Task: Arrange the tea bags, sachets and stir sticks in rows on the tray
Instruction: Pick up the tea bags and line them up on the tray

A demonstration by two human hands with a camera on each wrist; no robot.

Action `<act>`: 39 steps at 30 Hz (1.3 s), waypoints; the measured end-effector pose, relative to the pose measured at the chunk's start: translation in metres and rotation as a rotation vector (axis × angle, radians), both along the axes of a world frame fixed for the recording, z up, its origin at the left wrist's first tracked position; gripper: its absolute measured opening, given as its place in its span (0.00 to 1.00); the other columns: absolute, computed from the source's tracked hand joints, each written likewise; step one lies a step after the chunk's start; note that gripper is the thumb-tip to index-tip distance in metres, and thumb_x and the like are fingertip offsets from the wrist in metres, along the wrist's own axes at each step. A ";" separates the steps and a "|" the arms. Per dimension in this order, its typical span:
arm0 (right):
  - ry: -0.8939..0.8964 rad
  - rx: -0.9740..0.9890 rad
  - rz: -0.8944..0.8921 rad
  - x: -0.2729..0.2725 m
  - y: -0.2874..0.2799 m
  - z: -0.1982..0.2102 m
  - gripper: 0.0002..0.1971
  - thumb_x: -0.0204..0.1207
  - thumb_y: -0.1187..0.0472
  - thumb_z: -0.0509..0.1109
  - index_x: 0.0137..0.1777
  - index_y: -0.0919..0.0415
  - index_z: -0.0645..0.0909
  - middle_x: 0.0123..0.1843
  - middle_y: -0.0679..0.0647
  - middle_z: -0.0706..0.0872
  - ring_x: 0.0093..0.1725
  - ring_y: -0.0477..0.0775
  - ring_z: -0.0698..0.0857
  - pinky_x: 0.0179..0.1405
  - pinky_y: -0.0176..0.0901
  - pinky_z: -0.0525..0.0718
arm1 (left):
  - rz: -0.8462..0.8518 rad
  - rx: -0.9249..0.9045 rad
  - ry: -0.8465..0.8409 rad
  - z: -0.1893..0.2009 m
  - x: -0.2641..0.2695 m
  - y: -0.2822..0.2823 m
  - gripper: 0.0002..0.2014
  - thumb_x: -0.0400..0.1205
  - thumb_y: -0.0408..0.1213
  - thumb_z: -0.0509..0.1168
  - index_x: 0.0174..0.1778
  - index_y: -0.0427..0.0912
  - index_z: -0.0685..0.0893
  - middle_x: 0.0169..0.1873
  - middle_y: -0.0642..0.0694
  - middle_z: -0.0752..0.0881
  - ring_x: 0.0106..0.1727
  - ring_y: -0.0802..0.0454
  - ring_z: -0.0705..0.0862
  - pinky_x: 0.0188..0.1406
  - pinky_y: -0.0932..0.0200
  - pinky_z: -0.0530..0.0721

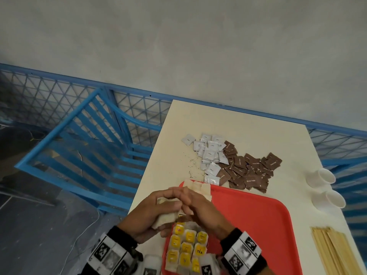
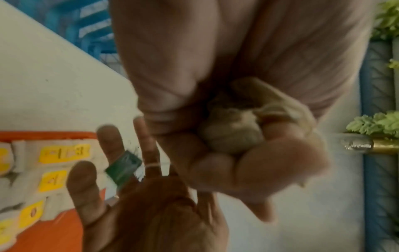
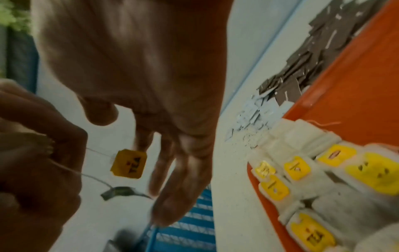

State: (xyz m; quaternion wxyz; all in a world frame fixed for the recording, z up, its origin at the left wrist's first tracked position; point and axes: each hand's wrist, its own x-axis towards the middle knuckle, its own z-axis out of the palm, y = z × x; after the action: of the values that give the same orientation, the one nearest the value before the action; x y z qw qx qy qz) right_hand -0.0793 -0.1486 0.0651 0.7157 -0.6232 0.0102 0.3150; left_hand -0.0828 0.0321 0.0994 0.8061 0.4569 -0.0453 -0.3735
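My left hand (image 1: 151,211) grips a bunch of beige tea bags (image 1: 166,218) just over the left rim of the red tray (image 1: 254,225); its fingers curl round them (image 2: 233,131). My right hand (image 1: 200,207) meets it from the right, fingers nearly straight. A yellow TEA tag (image 3: 128,163) and a dark tag (image 3: 121,191) hang on strings from the bunch beside those fingers. Rows of tea bags with yellow tags (image 1: 186,247) lie on the tray's left side, with more bags (image 1: 198,187) at its far corner.
White sachets (image 1: 210,153) and brown sachets (image 1: 248,171) lie heaped on the cream table (image 1: 228,120) beyond the tray. Wooden stir sticks (image 1: 335,253) lie at the right edge, near two paper cups (image 1: 325,175). A blue slatted frame (image 1: 89,147) stands left of the table.
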 end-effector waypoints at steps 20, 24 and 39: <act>-0.133 -0.177 0.046 -0.002 -0.060 0.043 0.07 0.78 0.63 0.75 0.55 0.60 0.87 0.45 0.53 0.89 0.37 0.51 0.86 0.37 0.39 0.84 | 0.003 0.013 0.073 0.006 0.001 -0.012 0.18 0.85 0.37 0.62 0.70 0.33 0.79 0.38 0.39 0.83 0.19 0.55 0.71 0.16 0.65 0.75; -0.175 -0.174 -0.071 -0.010 -0.039 0.051 0.06 0.81 0.62 0.72 0.51 0.66 0.85 0.42 0.54 0.88 0.37 0.53 0.85 0.34 0.42 0.80 | 0.168 -0.006 0.073 0.008 0.001 -0.022 0.17 0.84 0.35 0.62 0.69 0.39 0.83 0.46 0.38 0.84 0.25 0.52 0.73 0.21 0.60 0.77; -0.401 -0.194 -0.401 -0.011 -0.040 0.081 0.07 0.77 0.59 0.75 0.41 0.61 0.88 0.34 0.53 0.87 0.31 0.48 0.82 0.31 0.35 0.78 | 0.223 -0.152 0.023 0.001 0.001 -0.042 0.21 0.74 0.28 0.68 0.65 0.31 0.81 0.46 0.36 0.84 0.28 0.46 0.79 0.22 0.56 0.81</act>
State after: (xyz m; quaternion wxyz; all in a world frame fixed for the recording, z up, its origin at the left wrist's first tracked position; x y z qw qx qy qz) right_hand -0.0902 -0.1888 0.1464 0.6886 -0.7240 0.0213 0.0355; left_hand -0.0822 -0.0101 0.1008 0.8754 0.3923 -0.0131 -0.2821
